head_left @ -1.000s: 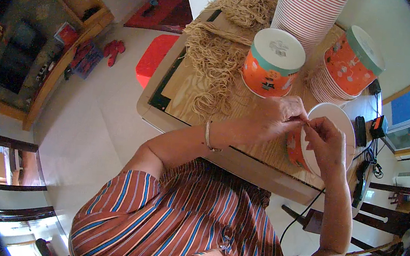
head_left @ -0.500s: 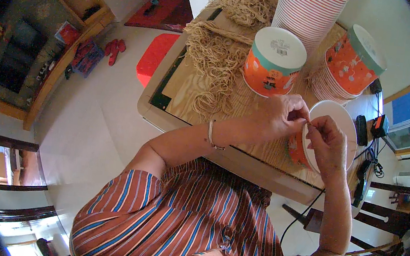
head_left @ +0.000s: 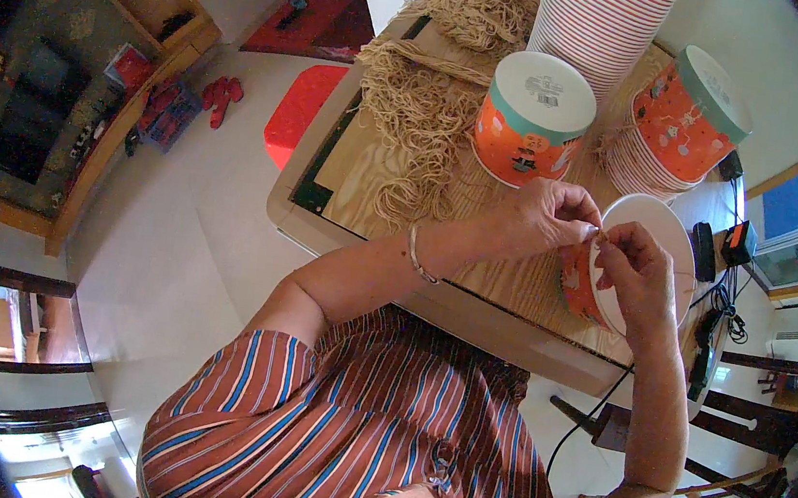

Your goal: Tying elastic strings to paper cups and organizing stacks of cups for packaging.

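Note:
At the near right of the table, an orange paper bucket point(head_left: 581, 292) lies tilted with its white inside toward the right. My left hand point(head_left: 555, 219) and my right hand point(head_left: 642, 270) meet at its rim, thumbs and forefingers pinched close together. Between the fingertips shows a tiny bit of brown cord point(head_left: 599, 238); most of it is hidden by the fingers. Just beyond my left hand an orange bucket with a green band point(head_left: 527, 146) stands upside down. Loose tan cords point(head_left: 422, 125) lie heaped at the left of the table.
A tall stack of paper buckets point(head_left: 603, 22) rises at the back, and a shorter upside-down stack point(head_left: 680, 123) stands at the right. Black adapters and cables point(head_left: 738, 246) lie along the right edge. A red stool point(head_left: 301, 112) is beyond the table's left side.
My fingertips have shifted slightly at the bucket's rim, and a little more of the brown cord shows between them. The bucket has barely moved.

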Motion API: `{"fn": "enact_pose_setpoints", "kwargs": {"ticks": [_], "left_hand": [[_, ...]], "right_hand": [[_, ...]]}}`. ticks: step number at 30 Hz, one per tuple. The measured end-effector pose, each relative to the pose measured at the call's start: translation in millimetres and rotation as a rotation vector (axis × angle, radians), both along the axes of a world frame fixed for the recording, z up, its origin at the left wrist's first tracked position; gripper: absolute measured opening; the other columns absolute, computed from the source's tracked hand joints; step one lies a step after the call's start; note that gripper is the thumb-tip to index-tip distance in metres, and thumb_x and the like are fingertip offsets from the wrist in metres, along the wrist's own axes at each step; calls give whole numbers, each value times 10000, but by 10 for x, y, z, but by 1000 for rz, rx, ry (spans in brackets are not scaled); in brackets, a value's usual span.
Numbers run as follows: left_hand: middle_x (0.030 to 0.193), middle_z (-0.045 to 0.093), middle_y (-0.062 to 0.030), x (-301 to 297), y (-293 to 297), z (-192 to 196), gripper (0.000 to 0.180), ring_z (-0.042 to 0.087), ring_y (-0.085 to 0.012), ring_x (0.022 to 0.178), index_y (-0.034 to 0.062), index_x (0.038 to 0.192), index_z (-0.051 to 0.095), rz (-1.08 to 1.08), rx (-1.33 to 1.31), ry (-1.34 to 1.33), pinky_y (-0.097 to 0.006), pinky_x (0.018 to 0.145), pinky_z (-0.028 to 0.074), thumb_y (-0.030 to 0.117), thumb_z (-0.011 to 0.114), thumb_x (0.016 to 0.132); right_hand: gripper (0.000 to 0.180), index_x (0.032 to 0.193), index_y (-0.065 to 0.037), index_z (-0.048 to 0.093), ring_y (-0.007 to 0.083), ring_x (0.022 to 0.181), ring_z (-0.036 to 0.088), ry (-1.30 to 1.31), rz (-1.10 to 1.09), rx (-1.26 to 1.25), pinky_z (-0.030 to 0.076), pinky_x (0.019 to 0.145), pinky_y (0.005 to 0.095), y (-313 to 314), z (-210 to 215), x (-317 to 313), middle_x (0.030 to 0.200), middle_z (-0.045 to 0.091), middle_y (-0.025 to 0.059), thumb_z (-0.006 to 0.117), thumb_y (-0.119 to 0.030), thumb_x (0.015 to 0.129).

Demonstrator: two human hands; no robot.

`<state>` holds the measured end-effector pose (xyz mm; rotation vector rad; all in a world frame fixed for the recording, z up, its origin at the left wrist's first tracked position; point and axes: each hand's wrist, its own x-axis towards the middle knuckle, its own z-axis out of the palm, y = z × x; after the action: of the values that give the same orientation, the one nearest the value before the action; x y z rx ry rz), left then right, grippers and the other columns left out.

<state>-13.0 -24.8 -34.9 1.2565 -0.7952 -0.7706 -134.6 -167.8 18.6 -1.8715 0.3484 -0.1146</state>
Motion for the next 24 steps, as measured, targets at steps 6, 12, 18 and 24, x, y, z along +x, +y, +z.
{"fn": "enact_pose_setpoints", "kwargs": {"ticks": [6,12,18,24], "left_hand": [[881,616,13,-72,13,-62,155,564,-52,769,30,1011,605,2,-37,83,-212,686,488,119,600,884],[898,618,9,-146,5,-83,165,574,-56,772,20,1021,605,35,-133,202,-212,704,495,125,599,894],[917,618,-2,-163,33,-9,161,571,-58,792,20,1032,608,-19,-108,351,-209,715,494,118,584,906],[892,619,-4,-190,37,-19,164,579,-68,767,13,1028,608,54,-90,188,-217,693,500,121,586,907]], "right_hand": [[154,916,-7,606,90,624,548,37,16,202,470,536,228,-3,62,-14,747,592,31,603,-160,900],[175,897,-10,604,84,608,529,89,20,290,445,534,221,-28,64,-14,734,572,22,593,-185,902],[161,889,-18,605,83,607,529,116,33,296,447,532,225,-39,60,-16,730,571,13,582,-177,903],[171,896,-16,614,81,601,522,149,45,384,444,527,230,-69,66,-13,706,558,1,606,-188,896]]}}
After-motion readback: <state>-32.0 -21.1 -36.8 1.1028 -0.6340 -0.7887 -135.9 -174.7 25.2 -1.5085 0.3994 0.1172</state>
